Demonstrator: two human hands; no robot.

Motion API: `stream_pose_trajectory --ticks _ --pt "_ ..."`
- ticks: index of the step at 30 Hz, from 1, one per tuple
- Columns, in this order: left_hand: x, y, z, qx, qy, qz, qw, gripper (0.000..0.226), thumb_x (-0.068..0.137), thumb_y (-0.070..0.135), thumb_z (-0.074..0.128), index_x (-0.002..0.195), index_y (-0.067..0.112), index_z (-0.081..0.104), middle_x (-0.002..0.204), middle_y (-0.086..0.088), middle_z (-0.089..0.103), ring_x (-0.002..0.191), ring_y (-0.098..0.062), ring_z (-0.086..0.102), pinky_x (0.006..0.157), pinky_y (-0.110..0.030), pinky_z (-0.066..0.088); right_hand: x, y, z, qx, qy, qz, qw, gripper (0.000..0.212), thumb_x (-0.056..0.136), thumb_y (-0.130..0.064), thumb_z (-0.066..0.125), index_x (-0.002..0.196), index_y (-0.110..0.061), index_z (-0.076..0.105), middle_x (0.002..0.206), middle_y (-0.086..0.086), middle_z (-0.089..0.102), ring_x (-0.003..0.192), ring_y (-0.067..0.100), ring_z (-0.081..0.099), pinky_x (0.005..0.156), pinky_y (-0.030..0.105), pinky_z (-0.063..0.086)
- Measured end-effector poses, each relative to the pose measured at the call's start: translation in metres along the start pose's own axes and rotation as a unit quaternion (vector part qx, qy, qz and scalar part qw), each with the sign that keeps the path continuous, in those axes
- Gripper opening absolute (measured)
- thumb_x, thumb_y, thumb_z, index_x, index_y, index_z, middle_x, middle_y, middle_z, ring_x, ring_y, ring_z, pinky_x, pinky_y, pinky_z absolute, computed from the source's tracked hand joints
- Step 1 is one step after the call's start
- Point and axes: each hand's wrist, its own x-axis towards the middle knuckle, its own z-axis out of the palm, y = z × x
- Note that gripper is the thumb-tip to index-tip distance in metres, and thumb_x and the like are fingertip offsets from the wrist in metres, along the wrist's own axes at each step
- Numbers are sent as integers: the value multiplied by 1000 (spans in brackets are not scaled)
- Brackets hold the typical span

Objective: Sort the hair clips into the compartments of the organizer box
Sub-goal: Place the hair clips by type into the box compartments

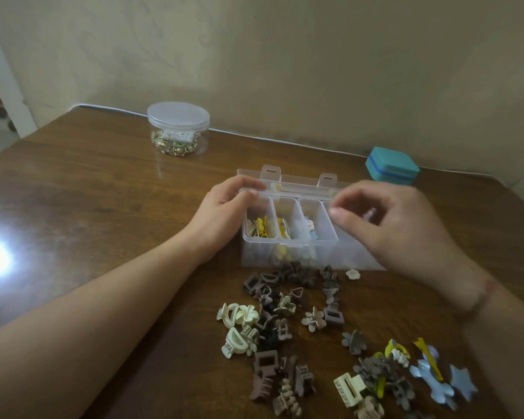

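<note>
L hand (224, 204) grips the organizer box (288, 237) w/ curled fingers, R hand (387, 225) blurry, maybe pinching its lid; hair clips (285, 322) litter the counter (103, 207).

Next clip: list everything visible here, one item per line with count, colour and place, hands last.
organizer box: one, clear, lid open, table centre; yellow and pastel clips in three compartments
loose hair clips: many, brown, cream, grey, blue, yellow; scattered in front of the box
round jar: one, clear, lidded, far left, small gold-toned items inside
small case: one, teal, far right
table: one, brown wood
left hand: grips the box's left edge
right hand: blurred, over the box's right side
</note>
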Motion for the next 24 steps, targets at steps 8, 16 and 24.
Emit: stream_pose_trajectory --ticks 8,16,24 --pt "0 1 3 1 1 10 1000 27 102 14 45 107 25 68 80 10 77 85 1 69 85 -32 48 -92 43 -40 -158 -222 7 962 21 84 -42 61 100 -55 60 104 -35 57 96 -7 56 72 16 49" --pt "-1 3 2 6 4 6 1000 28 102 14 44 108 27 68 86 8 77 91 -2 69 88 -32 49 -116 70 -42 -94 -212 87 969 40 82 -30 72 101 -61 56 102 -31 61 96 -6 59 75 13 47" --pt "0 1 2 -4 4 9 1000 27 102 13 45 110 23 68 83 8 78 89 -4 71 88 -36 52 -88 69 -41 -92 -222 93 966 18 84 -36 66 84 -55 65 97 -39 60 92 -11 57 68 9 45"
